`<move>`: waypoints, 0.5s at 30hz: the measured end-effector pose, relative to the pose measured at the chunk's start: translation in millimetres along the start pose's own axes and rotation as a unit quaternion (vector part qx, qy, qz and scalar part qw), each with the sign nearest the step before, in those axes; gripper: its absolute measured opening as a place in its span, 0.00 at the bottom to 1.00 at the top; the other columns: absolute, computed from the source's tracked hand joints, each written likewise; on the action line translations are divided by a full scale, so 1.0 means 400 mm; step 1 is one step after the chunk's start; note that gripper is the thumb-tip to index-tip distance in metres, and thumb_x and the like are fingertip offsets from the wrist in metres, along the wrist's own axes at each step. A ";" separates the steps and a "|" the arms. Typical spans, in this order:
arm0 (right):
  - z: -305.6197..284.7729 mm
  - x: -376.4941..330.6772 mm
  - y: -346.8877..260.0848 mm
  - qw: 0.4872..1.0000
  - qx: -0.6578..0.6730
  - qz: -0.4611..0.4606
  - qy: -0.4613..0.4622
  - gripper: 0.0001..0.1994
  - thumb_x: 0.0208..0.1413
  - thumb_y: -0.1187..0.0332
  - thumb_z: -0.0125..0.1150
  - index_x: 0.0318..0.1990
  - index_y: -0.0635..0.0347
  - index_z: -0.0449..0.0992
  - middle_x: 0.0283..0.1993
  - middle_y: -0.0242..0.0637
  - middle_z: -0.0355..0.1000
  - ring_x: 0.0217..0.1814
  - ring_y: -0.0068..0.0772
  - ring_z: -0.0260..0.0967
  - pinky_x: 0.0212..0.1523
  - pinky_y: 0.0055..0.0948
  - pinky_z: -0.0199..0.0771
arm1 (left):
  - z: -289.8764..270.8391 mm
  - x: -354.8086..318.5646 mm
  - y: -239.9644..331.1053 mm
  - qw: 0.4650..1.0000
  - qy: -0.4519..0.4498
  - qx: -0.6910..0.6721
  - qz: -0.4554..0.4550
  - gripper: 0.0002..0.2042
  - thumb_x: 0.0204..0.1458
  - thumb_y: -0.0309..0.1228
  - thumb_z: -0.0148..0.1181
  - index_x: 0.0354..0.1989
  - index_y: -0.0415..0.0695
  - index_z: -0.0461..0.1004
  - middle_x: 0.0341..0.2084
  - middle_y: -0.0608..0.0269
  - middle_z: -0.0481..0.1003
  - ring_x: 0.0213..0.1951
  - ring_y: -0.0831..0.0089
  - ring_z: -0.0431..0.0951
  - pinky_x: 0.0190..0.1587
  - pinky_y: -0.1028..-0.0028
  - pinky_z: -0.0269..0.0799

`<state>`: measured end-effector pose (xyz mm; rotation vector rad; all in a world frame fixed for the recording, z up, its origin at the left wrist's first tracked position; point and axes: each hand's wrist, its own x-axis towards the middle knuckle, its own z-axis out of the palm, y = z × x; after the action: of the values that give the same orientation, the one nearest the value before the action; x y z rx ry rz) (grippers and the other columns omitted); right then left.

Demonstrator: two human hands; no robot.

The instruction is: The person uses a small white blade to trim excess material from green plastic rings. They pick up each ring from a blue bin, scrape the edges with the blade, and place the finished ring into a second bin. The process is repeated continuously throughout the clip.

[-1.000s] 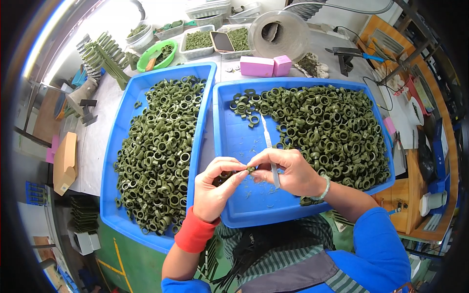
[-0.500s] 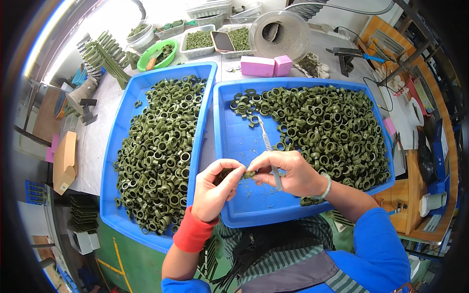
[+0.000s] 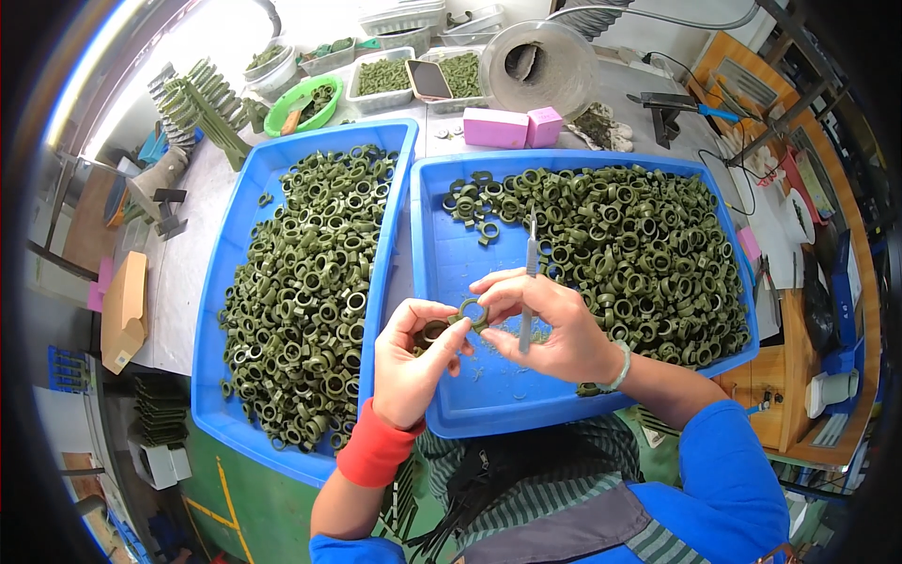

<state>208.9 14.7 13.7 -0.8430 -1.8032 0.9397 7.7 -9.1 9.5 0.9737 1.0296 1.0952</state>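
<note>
My left hand (image 3: 406,365), a red band on its wrist, pinches a small dark green ring (image 3: 481,321) between thumb and fingertips. A second green ring (image 3: 432,331) is tucked in the same hand's curled fingers. In my right hand (image 3: 568,331) a silver scalpel (image 3: 532,254) stands nearly upright, blade pointing away from me. The right fingertips are at the edge of the pinched ring. Both hands are above the near left part of a blue tray (image 3: 489,425), where thin green shavings lie beside a heap of loose green rings (image 3: 639,254).
Left of it, another blue tray (image 3: 214,310) carries a large heap of similar rings. Behind stand pink blocks (image 3: 496,129), a green basket (image 3: 299,103), clear tubs (image 3: 381,80) of small green parts, a phone (image 3: 428,80) and a wide translucent funnel (image 3: 564,80).
The ring in my left fingers has turned so that its round opening shows. My right hand has tilted the scalpel from leaning left to nearly upright, its tip moving right.
</note>
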 end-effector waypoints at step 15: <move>-0.007 -0.012 0.012 0.991 0.084 0.105 -0.022 0.06 0.58 0.77 0.64 0.41 0.66 0.77 0.44 0.41 0.78 0.43 0.28 0.79 0.42 0.27 0.80 | 0.000 -0.001 -0.009 0.997 -0.001 0.065 0.031 0.08 0.57 0.21 0.63 0.43 0.40 0.73 0.27 0.65 0.77 0.24 0.85 0.73 0.26 0.85 0.67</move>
<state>214.0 13.9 8.5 -0.9224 -1.6675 1.2364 8.7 -10.3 6.0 1.1181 1.0851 1.0876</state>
